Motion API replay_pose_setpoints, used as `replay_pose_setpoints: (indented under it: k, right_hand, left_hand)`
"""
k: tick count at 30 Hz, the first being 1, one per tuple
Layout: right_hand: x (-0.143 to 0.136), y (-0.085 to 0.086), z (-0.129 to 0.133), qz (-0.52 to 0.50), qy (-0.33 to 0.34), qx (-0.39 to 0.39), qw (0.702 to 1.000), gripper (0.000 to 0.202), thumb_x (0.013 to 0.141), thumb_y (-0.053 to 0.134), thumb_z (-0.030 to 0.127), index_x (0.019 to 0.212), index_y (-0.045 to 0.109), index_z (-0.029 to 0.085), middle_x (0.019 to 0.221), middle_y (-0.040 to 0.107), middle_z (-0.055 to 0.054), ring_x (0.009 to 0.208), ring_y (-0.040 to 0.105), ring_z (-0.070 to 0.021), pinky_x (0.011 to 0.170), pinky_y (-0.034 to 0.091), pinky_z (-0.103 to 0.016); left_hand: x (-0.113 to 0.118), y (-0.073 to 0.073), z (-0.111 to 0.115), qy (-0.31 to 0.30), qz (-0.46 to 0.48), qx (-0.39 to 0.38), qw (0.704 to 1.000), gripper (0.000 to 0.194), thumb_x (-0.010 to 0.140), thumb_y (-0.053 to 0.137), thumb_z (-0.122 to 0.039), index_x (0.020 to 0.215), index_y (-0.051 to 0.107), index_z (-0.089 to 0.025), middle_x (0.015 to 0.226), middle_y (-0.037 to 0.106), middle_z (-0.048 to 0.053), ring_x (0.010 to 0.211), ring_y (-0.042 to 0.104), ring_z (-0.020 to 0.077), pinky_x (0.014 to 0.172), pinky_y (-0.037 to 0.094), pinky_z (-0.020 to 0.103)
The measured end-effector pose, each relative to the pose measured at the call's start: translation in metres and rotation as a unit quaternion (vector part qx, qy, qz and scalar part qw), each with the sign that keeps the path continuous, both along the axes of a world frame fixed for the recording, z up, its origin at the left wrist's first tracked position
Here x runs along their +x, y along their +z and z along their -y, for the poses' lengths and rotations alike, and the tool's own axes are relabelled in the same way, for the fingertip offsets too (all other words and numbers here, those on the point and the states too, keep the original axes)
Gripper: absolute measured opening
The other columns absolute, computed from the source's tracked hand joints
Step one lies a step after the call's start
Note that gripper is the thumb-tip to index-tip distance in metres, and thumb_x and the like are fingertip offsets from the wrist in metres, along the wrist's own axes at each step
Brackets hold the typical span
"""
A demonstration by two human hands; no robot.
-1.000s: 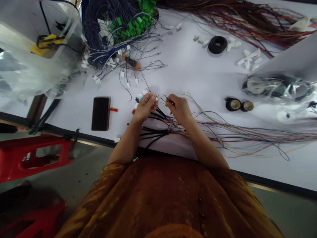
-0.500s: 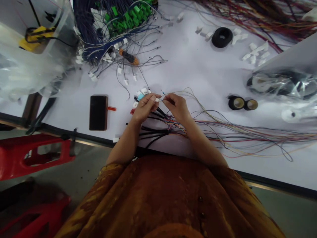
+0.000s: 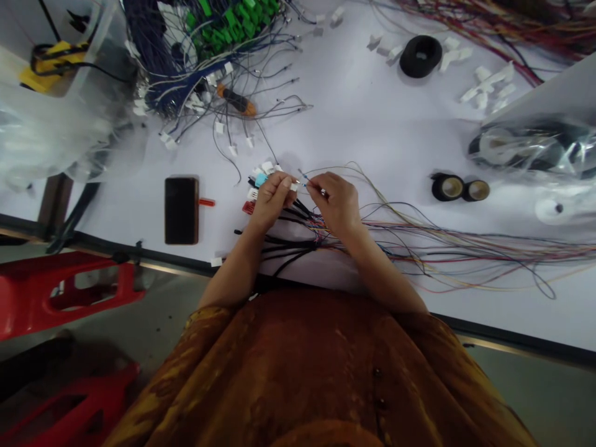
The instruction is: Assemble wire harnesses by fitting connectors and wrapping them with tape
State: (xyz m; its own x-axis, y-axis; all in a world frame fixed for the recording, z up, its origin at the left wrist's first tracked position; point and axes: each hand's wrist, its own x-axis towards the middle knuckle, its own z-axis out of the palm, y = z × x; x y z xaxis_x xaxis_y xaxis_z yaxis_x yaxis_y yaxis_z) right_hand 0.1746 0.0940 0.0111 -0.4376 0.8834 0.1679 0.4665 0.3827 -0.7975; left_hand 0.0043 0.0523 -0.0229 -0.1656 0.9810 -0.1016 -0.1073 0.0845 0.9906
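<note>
My left hand (image 3: 274,197) is closed, its thumb and fingertips pinching a small white connector (image 3: 293,186). Close to its right, my right hand (image 3: 336,200) pinches a thin wire (image 3: 305,179) with a metal terminal end near the connector. Whether the terminal sits inside the connector is too small to tell. Behind my left hand lie white connectors (image 3: 267,167), a light-blue connector (image 3: 261,179) and a red connector (image 3: 248,207). Black sleeved cables (image 3: 291,248) and a bundle of coloured wires (image 3: 447,239) run beneath my hands and off to the right.
A phone (image 3: 181,211) lies left, beside a small orange-red piece (image 3: 207,202). Behind are blue wires with green connectors (image 3: 233,28) and an orange-black screwdriver (image 3: 237,100). Black tape rolls (image 3: 447,187) lie right, a black ring (image 3: 420,56) farther back. Red stools (image 3: 60,292) stand below the table edge.
My two hands have stayed close together, with the fingertips slightly farther apart. The white connector is more covered by my left fingers. The whole view has shifted slightly.
</note>
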Motion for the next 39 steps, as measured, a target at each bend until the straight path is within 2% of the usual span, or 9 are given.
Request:
replay_pose_setpoints:
  k: [5, 9, 16, 20, 24, 27, 29, 32, 39]
  right_hand:
    - [0.0, -0.009, -0.004, 0.022, 0.032, 0.012, 0.999, 0.016, 0.095, 0.058, 0.02, 0.08, 0.064, 0.02, 0.081, 0.062, -0.002, 0.072, 0.053, -0.014, 0.066, 0.039, -0.028]
    - [0.001, -0.011, -0.004, 0.007, 0.04, 0.024, 0.999, 0.015, 0.094, 0.06, 0.018, 0.079, 0.064, 0.02, 0.082, 0.062, -0.001, 0.072, 0.052, -0.0134, 0.066, 0.037, -0.027]
    - [-0.006, -0.017, 0.001, 0.019, 0.033, 0.065, 0.997, 0.016, 0.098, 0.058, 0.021, 0.082, 0.063, 0.02, 0.084, 0.062, -0.002, 0.075, 0.054, -0.0144, 0.067, 0.038, -0.028]
    - [-0.009, -0.028, 0.007, 0.045, 0.016, 0.105, 0.993, 0.022, 0.102, 0.051, 0.024, 0.085, 0.063, 0.02, 0.087, 0.061, -0.004, 0.075, 0.053, -0.0154, 0.064, 0.036, -0.03]
    - [-0.011, -0.035, 0.011, 0.023, 0.013, 0.1, 0.995, 0.019, 0.101, 0.052, 0.025, 0.084, 0.061, 0.021, 0.087, 0.059, -0.004, 0.073, 0.052, -0.0151, 0.062, 0.036, -0.029]
    - [-0.012, -0.035, 0.009, -0.063, 0.001, 0.045, 0.997, 0.018, 0.095, 0.057, 0.023, 0.077, 0.058, 0.02, 0.079, 0.058, -0.002, 0.072, 0.052, -0.0137, 0.064, 0.04, -0.027]
    - [-0.011, -0.035, 0.006, -0.13, -0.001, -0.056, 0.99, 0.017, 0.092, 0.06, 0.025, 0.076, 0.058, 0.02, 0.069, 0.055, 0.001, 0.064, 0.049, -0.0118, 0.06, 0.04, -0.026]
    - [-0.009, -0.036, 0.004, -0.2, -0.005, -0.208, 0.957, 0.015, 0.089, 0.063, 0.029, 0.078, 0.059, 0.02, 0.056, 0.047, 0.006, 0.05, 0.042, -0.0088, 0.048, 0.033, -0.023]
    - [-0.009, -0.042, 0.003, -0.279, 0.005, -0.307, 0.91, 0.029, 0.081, 0.073, 0.045, 0.077, 0.06, 0.02, 0.055, 0.047, 0.008, 0.044, 0.038, -0.0051, 0.043, 0.028, -0.022]
  left_hand:
    - [-0.003, -0.007, -0.003, 0.018, 0.006, 0.009, 1.0, 0.046, 0.087, 0.065, -0.067, 0.09, 0.062, -0.021, 0.054, 0.046, -0.005, 0.045, 0.043, 0.0073, 0.044, 0.032, 0.02]
    - [-0.003, -0.009, -0.005, 0.012, 0.029, 0.025, 0.999, 0.046, 0.085, 0.068, -0.066, 0.089, 0.063, -0.02, 0.052, 0.046, -0.006, 0.043, 0.04, 0.0059, 0.043, 0.03, 0.019]
    - [0.0, -0.01, -0.002, -0.004, 0.018, 0.011, 1.0, 0.041, 0.088, 0.067, -0.061, 0.091, 0.063, -0.021, 0.057, 0.05, -0.005, 0.047, 0.047, 0.007, 0.045, 0.034, 0.019]
    - [0.001, -0.01, -0.001, -0.019, 0.011, 0.011, 1.0, 0.043, 0.087, 0.067, -0.064, 0.09, 0.063, -0.021, 0.057, 0.052, -0.005, 0.046, 0.045, 0.0065, 0.044, 0.034, 0.019]
    - [0.001, -0.009, -0.002, -0.022, 0.006, 0.009, 1.0, 0.046, 0.086, 0.066, -0.066, 0.088, 0.062, -0.021, 0.056, 0.051, -0.005, 0.045, 0.044, 0.0069, 0.044, 0.034, 0.019]
    - [0.001, -0.008, -0.001, -0.028, 0.002, 0.003, 1.0, 0.046, 0.087, 0.064, -0.067, 0.089, 0.061, -0.022, 0.056, 0.052, -0.005, 0.045, 0.045, 0.0072, 0.045, 0.035, 0.02]
    - [0.002, -0.007, 0.0, -0.032, 0.005, -0.001, 0.999, 0.046, 0.088, 0.063, -0.067, 0.09, 0.061, -0.022, 0.059, 0.054, -0.004, 0.047, 0.047, 0.0072, 0.046, 0.036, 0.019]
    - [0.005, -0.005, 0.001, -0.026, -0.004, 0.006, 1.0, 0.048, 0.086, 0.064, -0.069, 0.089, 0.061, -0.021, 0.061, 0.056, -0.004, 0.049, 0.049, 0.0072, 0.047, 0.037, 0.019]
    - [0.005, -0.008, 0.0, -0.022, 0.028, -0.052, 0.998, 0.047, 0.086, 0.066, -0.067, 0.086, 0.061, -0.02, 0.061, 0.055, -0.004, 0.048, 0.047, 0.0061, 0.046, 0.036, 0.018]
